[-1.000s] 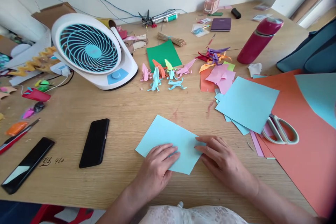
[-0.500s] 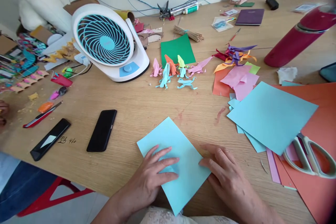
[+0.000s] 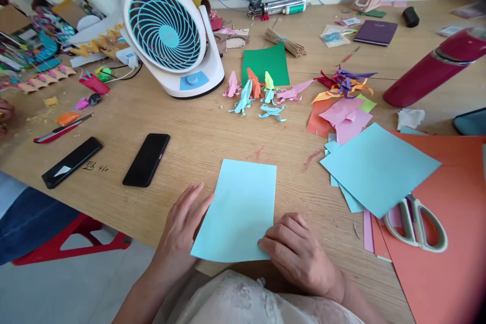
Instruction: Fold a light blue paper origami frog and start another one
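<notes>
A light blue sheet of paper (image 3: 239,210) lies on the wooden table in front of me, one short edge towards my body. My left hand (image 3: 186,220) is at its left edge, fingers apart, thumb side hidden behind the hand. At the lower right corner my right hand (image 3: 298,250) has its fingers curled together, pinching the paper's edge. Beyond the sheet stand small folded paper figures (image 3: 243,97) in blue, pink, orange and yellow-green, near a green square (image 3: 266,61). More blue sheets (image 3: 379,167) are stacked at the right.
Scissors (image 3: 415,225) lie on orange paper (image 3: 455,202) at the right, with a red bottle (image 3: 429,68) behind. Two phones (image 3: 146,159) rest on the left, and a fan (image 3: 170,35) stands at the back. A person's hand (image 3: 5,111) shows at the far left edge.
The blue sheet has turned so its long sides point away from me. My left hand has moved off its surface to the left edge. The whole view has shifted slightly.
</notes>
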